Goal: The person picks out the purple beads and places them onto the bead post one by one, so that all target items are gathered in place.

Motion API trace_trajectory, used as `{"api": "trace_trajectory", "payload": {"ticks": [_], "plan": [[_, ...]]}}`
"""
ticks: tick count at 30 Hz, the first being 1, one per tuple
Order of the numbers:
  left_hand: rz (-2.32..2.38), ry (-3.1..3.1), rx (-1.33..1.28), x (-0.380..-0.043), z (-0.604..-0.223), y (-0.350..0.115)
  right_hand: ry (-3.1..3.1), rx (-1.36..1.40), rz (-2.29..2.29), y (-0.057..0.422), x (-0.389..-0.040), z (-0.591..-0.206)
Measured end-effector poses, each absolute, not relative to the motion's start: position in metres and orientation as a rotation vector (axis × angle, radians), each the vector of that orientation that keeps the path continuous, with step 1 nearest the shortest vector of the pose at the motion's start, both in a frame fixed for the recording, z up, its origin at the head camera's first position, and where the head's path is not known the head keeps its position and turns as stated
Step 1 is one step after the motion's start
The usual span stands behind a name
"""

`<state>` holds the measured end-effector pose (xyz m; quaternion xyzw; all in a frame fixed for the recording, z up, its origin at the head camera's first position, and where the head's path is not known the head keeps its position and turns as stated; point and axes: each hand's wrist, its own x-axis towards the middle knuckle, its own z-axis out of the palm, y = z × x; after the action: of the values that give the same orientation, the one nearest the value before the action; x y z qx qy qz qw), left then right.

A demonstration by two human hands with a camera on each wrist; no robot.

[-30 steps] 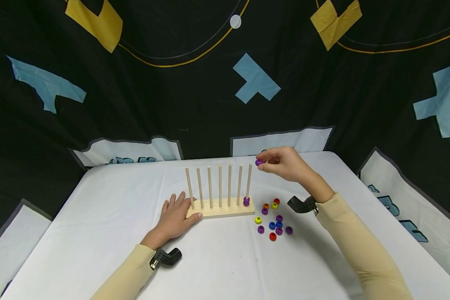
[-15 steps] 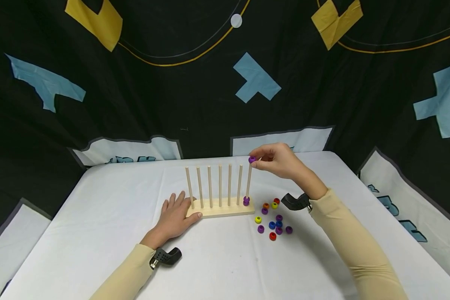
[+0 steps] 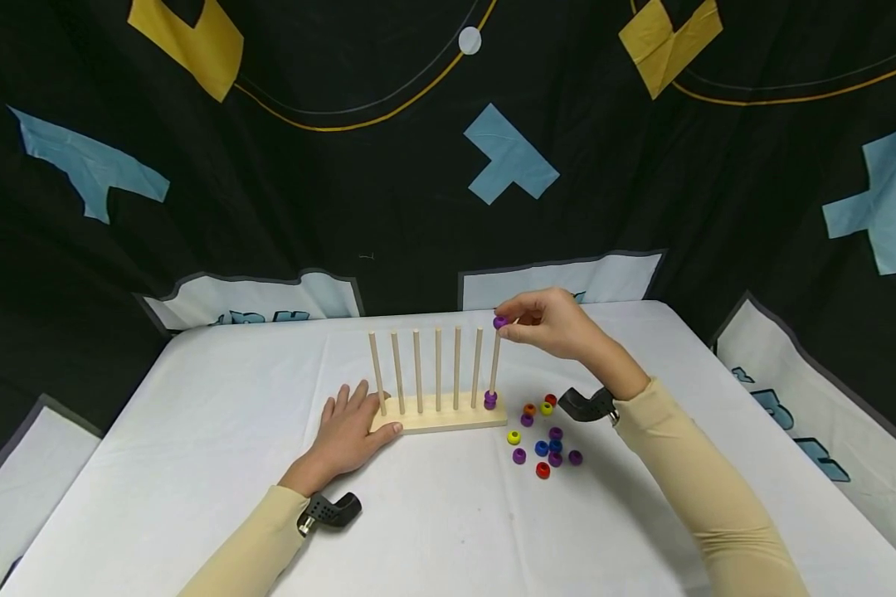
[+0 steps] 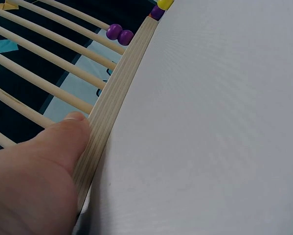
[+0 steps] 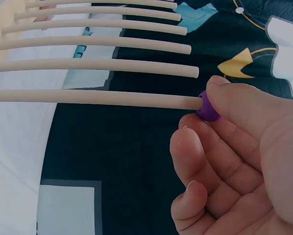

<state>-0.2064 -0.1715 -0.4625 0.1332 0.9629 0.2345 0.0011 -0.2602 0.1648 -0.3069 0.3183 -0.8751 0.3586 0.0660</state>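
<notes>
A wooden peg rack (image 3: 440, 421) with several upright pegs stands on the white table. Two purple beads (image 3: 490, 400) sit stacked at the foot of its rightmost peg (image 3: 495, 365). My right hand (image 3: 552, 323) pinches another purple bead (image 5: 209, 106) between thumb and fingers at the top of that same peg; in the right wrist view the peg's tip enters the bead's hole. Over the left end of the rack's base rests my left hand (image 3: 349, 431), fingers spread and fairly straight, the thumb (image 4: 70, 134) along the front edge. Its fingertips are partly hidden behind the leftmost peg.
Right of the rack lie several loose beads: purple (image 3: 575, 458), red (image 3: 542, 471), blue (image 3: 542, 448), yellow (image 3: 513, 438) and orange (image 3: 529, 410). The white tablecloth (image 3: 418, 514) runs back to a dark patterned curtain (image 3: 388, 207).
My right hand has carried the purple bead leftward from beside the rightmost peg onto its tip, then slightly down. My left hand has stayed on the rack.
</notes>
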Motion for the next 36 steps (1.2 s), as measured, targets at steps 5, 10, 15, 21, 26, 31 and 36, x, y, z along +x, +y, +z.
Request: {"api": "trace_trajectory", "payload": {"ticks": [5, 10, 15, 21, 26, 31, 36], "plan": [[0.734, 3.02, 0.41, -0.207, -0.462, -0.172, -2.638, 0.964, 1.073, 0.165, -0.26, -0.309], [0.734, 3.019, 0.412, -0.207, -0.462, -0.171, -2.653, 0.946, 1.068, 0.166, -0.259, -0.31], [0.729, 3.025, 0.419, -0.207, -0.463, -0.171, -2.668, 0.931, 1.06, 0.167, -0.259, -0.31], [0.733, 3.031, 0.426, -0.207, -0.464, -0.17, -2.663, 0.923, 1.04, 0.17, -0.258, -0.311], [0.733, 3.033, 0.426, -0.207, -0.464, -0.171, -2.665, 0.908, 1.031, 0.172, -0.257, -0.31], [0.73, 3.036, 0.422, -0.206, -0.463, -0.171, -2.672, 0.897, 1.022, 0.173, -0.258, -0.311], [0.722, 3.034, 0.419, -0.206, -0.462, -0.172, -2.684, 0.87, 1.024, 0.175, -0.258, -0.312]]}}
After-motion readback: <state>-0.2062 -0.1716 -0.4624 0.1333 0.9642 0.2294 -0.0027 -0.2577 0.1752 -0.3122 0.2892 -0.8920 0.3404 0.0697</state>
